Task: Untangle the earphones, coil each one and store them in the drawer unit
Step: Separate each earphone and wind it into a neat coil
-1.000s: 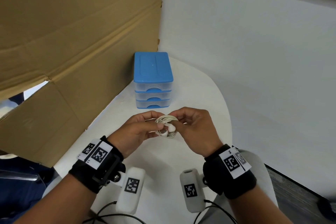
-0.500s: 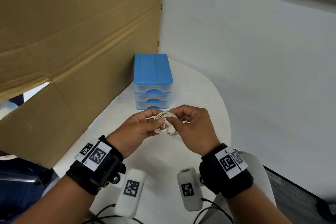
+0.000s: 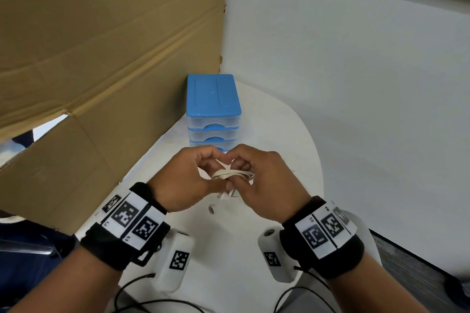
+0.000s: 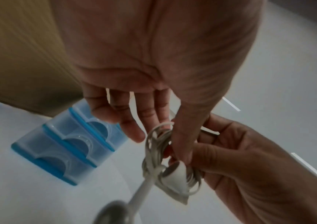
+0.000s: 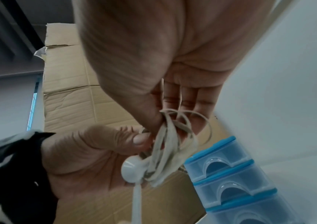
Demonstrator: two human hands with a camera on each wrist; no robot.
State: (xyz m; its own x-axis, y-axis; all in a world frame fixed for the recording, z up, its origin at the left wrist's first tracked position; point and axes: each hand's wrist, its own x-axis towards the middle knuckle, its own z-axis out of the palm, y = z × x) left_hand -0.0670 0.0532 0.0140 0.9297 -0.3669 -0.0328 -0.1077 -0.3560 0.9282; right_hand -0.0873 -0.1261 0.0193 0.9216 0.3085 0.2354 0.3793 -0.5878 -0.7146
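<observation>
Two hands, left hand (image 3: 188,180) and right hand (image 3: 267,185), pinching coiled earphones (image 3: 232,175), earbud stem hanging downward

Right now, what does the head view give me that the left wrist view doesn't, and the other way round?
Head only: the drawer unit's blue lid, both wrist bands, and the cardboard sheet standing upright left of the unit.
Left wrist only: an earbud poking out of the coiled earphone cable, with its stem hanging below.
Both: the left hand and right hand pinching the coil, and all three drawers closed.
</observation>
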